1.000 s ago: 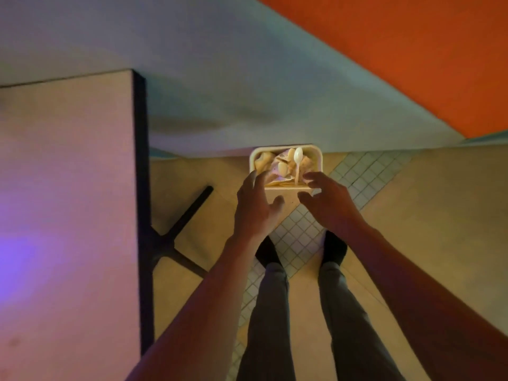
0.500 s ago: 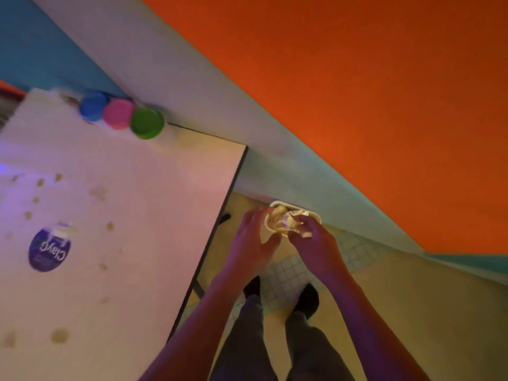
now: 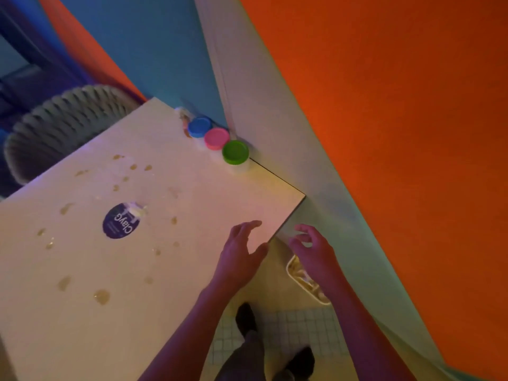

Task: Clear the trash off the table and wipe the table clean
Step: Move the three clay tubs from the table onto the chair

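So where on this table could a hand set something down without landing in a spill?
The near-right corner of the table, between the left hand and the green-lidded tub, is bare. Around the purple packet, brown spills crowd the surface.

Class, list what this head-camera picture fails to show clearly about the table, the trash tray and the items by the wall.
- Trash tray on the floor: mostly hidden behind the right hand.
- Table: cut off by the left and bottom edges.
- Purple label: small print too tiny to read.
- Item beside the blue lid: blurred, unidentifiable.
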### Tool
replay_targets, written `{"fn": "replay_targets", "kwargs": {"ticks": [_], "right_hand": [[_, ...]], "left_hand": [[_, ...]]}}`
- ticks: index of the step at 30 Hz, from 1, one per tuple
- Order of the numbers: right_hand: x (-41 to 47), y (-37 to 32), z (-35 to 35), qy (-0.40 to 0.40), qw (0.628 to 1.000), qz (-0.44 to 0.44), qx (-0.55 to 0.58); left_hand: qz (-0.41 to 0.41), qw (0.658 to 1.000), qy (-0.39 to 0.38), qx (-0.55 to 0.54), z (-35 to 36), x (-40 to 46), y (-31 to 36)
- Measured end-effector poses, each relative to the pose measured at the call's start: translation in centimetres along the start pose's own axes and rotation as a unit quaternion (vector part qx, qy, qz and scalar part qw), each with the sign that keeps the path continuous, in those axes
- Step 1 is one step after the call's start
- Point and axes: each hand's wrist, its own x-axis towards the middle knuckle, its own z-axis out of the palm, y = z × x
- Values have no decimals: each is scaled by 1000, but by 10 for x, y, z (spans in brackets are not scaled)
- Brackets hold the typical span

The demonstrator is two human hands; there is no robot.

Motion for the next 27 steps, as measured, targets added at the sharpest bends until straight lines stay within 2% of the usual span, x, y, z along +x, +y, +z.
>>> {"fn": "replay_targets", "kwargs": {"ticks": [12, 27], "right_hand": [[55, -63, 69, -40, 999, 3, 32], [116, -115, 129, -33, 992, 50, 110]], "left_hand": [[-44, 997, 53, -30, -90, 69, -44], [-78, 993, 78, -29, -171, 150, -100]]}}
